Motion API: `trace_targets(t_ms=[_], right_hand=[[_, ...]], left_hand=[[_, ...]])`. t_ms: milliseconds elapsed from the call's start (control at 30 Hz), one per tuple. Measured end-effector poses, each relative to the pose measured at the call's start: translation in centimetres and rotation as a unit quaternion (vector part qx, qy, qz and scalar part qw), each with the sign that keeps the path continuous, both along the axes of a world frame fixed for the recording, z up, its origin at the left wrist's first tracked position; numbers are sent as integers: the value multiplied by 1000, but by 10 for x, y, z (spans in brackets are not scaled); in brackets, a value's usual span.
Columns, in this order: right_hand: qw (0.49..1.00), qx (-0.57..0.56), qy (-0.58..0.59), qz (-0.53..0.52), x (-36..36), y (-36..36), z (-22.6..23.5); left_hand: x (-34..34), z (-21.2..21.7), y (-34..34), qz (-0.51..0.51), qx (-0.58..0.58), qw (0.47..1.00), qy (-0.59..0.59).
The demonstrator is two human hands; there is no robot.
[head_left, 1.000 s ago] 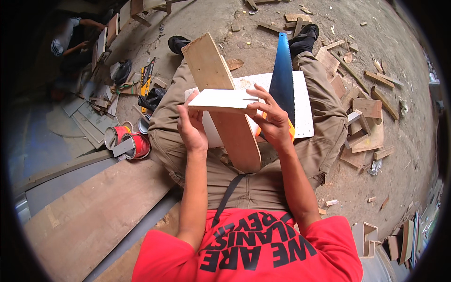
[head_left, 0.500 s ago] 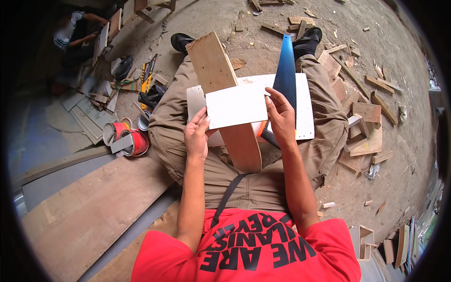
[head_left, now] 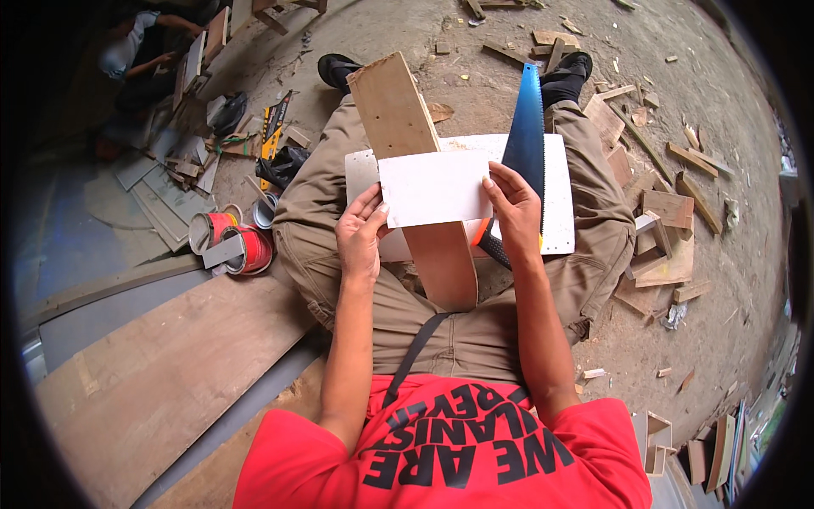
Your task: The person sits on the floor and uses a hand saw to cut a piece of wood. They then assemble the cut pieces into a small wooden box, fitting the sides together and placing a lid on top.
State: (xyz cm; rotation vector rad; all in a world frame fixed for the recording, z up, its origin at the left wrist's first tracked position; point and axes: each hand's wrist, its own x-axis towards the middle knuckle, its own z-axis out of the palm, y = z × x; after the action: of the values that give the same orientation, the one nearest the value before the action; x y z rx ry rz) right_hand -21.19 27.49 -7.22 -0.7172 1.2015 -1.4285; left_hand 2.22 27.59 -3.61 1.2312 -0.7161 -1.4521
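Note:
Between my two hands I hold a small white rectangular panel (head_left: 434, 188) by its short ends. My left hand (head_left: 360, 233) pinches its left end, thumb on the near face. At the right end, my right hand (head_left: 514, 209) grips the edge between thumb and fingers. Behind and below the panel lies a long wooden plank (head_left: 392, 106), its near end between my thighs. The plank rests across a larger white board (head_left: 558, 191). A handsaw (head_left: 527, 127) with a blue blade lies on that board, its black and orange handle partly hidden by my right hand and wrist.
Wood offcuts (head_left: 666, 208) litter the floor on the right. On the left stand red paint cans (head_left: 253, 251), a yellow-and-black saw (head_left: 273, 131) and a wide wooden sheet (head_left: 170, 373). Another person (head_left: 136, 51) sits at the far left beside boards.
The panel has turned slightly and now sits more level between my hands. My right fingers have shifted down along its right edge. The whole view has moved a little.

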Motion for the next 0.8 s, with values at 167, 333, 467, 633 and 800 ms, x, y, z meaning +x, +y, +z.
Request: trace_targets(t_ms=[167,333,467,633,800], right_hand=[[1000,-2,9,-1,0,-1,0],[998,-28,-8,47,4,0,-3],[916,-90,388,52,21,5,13],[762,-89,633,103,55,13,24],[735,-284,537,302,87,39,48]], left_hand=[[0,2,-1,-4,-15,1000,2],[-6,9,-2,-41,22,994,98],[-23,16,4,-72,24,973,219],[-37,15,9,-68,-1,974,214],[-31,16,8,-35,6,971,237]])
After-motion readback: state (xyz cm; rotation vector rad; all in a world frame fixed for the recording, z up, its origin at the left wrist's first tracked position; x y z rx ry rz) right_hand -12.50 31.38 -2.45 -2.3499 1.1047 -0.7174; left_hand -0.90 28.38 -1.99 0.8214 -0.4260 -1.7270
